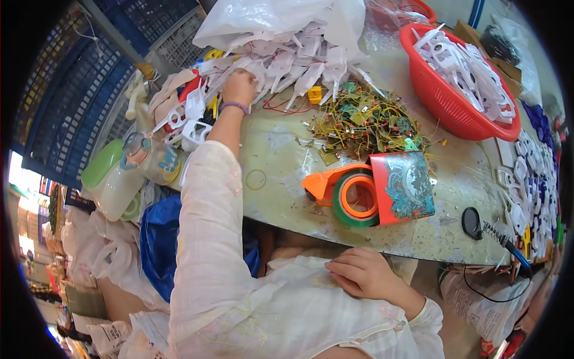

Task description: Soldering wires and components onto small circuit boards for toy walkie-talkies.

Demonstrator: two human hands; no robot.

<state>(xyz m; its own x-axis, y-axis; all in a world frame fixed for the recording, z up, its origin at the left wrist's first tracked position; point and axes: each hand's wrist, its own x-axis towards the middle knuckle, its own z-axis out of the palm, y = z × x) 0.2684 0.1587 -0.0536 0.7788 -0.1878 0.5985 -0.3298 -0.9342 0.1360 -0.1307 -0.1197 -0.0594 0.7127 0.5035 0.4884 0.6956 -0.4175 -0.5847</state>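
My left hand [239,88], with a purple band at the wrist, reaches to the far left of the table into a heap of white plastic parts [311,78]. Its fingers are curled down, and what they close on is hidden among the parts. Thin red wires trail from some of these parts. My right hand [362,272] lies against my shirt below the table's near edge, fingers loosely stretched and holding nothing. Between the hands, an orange tape dispenser [347,191] with a green roll sits beside a red box [403,186]. Behind it is a tangle of small circuit boards with yellow wires [371,122].
A red basket [427,107] full of white parts stands at the far right. A soldering iron [511,248] hangs at the right edge, near a round black disc [472,223]. To the left are a plastic jug [152,158], a blue bag [160,245] and blue crates [78,90].
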